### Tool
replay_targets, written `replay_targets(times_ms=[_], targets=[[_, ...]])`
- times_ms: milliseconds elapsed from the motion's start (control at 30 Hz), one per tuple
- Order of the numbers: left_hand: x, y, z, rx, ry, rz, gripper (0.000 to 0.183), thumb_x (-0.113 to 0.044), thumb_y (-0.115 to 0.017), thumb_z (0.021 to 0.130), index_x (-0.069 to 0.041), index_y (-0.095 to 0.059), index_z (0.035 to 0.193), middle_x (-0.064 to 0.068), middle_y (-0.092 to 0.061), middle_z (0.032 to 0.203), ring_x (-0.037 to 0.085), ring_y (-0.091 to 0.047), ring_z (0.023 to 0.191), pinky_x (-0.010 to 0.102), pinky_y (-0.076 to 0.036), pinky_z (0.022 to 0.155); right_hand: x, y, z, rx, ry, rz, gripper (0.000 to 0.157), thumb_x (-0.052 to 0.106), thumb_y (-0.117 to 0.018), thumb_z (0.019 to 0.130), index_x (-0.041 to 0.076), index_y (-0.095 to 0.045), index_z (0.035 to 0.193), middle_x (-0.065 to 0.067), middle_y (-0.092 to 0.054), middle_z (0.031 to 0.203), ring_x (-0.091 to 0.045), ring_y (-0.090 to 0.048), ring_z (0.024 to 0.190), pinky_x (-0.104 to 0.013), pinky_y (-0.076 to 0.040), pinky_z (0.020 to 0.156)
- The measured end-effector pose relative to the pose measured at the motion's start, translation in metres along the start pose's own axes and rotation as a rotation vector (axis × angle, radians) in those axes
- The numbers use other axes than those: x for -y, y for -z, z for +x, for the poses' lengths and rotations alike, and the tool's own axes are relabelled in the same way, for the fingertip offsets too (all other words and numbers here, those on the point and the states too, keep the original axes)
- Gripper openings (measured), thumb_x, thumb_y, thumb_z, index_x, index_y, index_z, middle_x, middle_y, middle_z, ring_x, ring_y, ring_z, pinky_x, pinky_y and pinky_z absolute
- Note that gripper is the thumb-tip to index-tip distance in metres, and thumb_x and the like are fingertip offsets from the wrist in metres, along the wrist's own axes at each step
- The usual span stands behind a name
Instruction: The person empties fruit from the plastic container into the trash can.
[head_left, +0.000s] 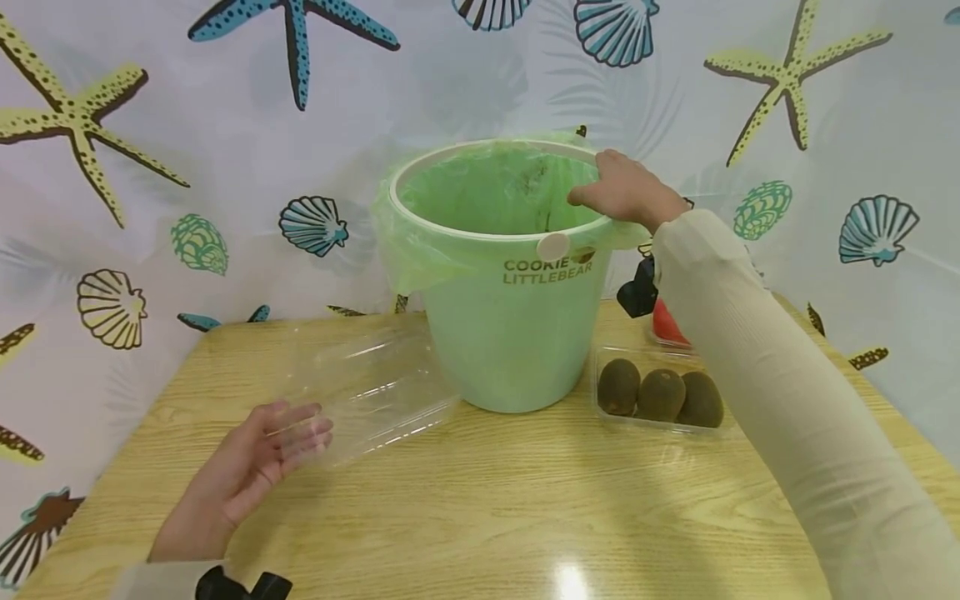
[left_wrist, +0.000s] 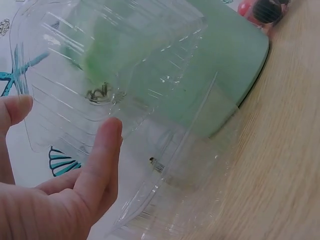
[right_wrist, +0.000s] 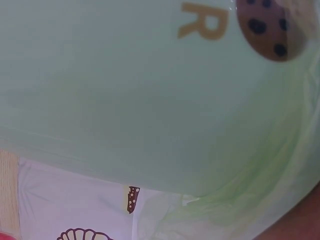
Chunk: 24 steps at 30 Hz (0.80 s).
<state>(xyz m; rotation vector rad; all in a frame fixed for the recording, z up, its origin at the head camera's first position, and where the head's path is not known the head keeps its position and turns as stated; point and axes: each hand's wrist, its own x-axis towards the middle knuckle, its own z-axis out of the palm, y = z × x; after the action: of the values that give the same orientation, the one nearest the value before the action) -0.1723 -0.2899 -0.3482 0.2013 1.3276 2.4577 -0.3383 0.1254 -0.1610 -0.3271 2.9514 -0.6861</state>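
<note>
The left hand [head_left: 258, 454] pinches a clear container [head_left: 382, 383] beside the green bin [head_left: 517, 333], which stands between it and the boxed kiwis [head_left: 662, 395]. The right hand [head_left: 626, 190] lies over the bin's rim [head_left: 491, 236] — whether gripping, I cannot tell — its sleeve [head_left: 787, 375] partly hiding something red [head_left: 666, 323] on the bench [head_left: 465, 517].

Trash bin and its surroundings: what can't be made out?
Trash bin: inside bottom, head view, hidden by its front wall.
Red item: head view, partly hidden by right sleeve.
Lettering: right wrist view, mostly cut off by the top edge.
Kiwifruit: left wrist view, partly cut off by the top edge.
</note>
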Motion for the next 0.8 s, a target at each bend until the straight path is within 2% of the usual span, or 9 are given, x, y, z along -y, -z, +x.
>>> replay_targets(times_ms=[133,267,367,667,800], targets=[[0.004,-0.001,-0.003,0.026,0.027,0.022,0.032,-0.013,-0.026,0.099,-0.007,-0.055,0.11,0.011,-0.061,0.109,0.026,-0.059,0.101,0.031,-0.049,0.084,0.001,-0.001,0.0,0.003,-0.003,-0.001,0.077,0.033,-0.042,0.086,0.0,-0.002,0.143,-0.015,-0.004,0.149,-0.032,-0.014,0.134,-0.046,-0.021,0.107],[0.008,-0.003,-0.005,0.046,0.071,0.035,0.037,-0.014,-0.026,0.098,-0.005,-0.06,0.109,0.015,-0.062,0.107,0.026,-0.059,0.101,0.03,-0.048,0.085,0.002,-0.002,-0.001,-0.012,-0.004,0.005,0.073,0.032,-0.043,0.086,-0.002,-0.01,0.141,-0.017,-0.015,0.146,-0.033,-0.027,0.126,-0.045,-0.029,0.101],[0.012,-0.004,-0.007,0.048,0.093,0.061,0.037,-0.015,-0.026,0.099,-0.006,-0.061,0.109,0.014,-0.062,0.107,0.025,-0.059,0.101,0.03,-0.048,0.085,0.002,-0.003,-0.001,-0.02,-0.001,0.015,0.071,0.03,-0.044,0.085,-0.002,-0.013,0.14,-0.018,-0.019,0.144,-0.032,-0.031,0.121,-0.045,-0.031,0.097],[0.019,-0.006,-0.011,0.125,0.082,0.063,0.038,-0.012,-0.024,0.099,-0.004,-0.06,0.111,0.016,-0.061,0.109,0.027,-0.059,0.102,0.032,-0.047,0.086,0.001,-0.003,-0.001,-0.009,-0.002,0.006,0.075,0.031,-0.043,0.086,-0.001,-0.007,0.142,-0.016,-0.01,0.148,-0.033,-0.023,0.13,-0.046,-0.026,0.103],[0.019,-0.011,-0.011,0.167,0.103,0.089,0.04,-0.012,-0.023,0.099,-0.005,-0.059,0.113,0.016,-0.061,0.11,0.026,-0.058,0.104,0.031,-0.047,0.087,0.002,-0.002,-0.001,-0.022,0.002,0.004,0.072,0.031,-0.043,0.086,-0.002,-0.011,0.141,-0.018,-0.017,0.145,-0.033,-0.029,0.124,-0.046,-0.03,0.1]])
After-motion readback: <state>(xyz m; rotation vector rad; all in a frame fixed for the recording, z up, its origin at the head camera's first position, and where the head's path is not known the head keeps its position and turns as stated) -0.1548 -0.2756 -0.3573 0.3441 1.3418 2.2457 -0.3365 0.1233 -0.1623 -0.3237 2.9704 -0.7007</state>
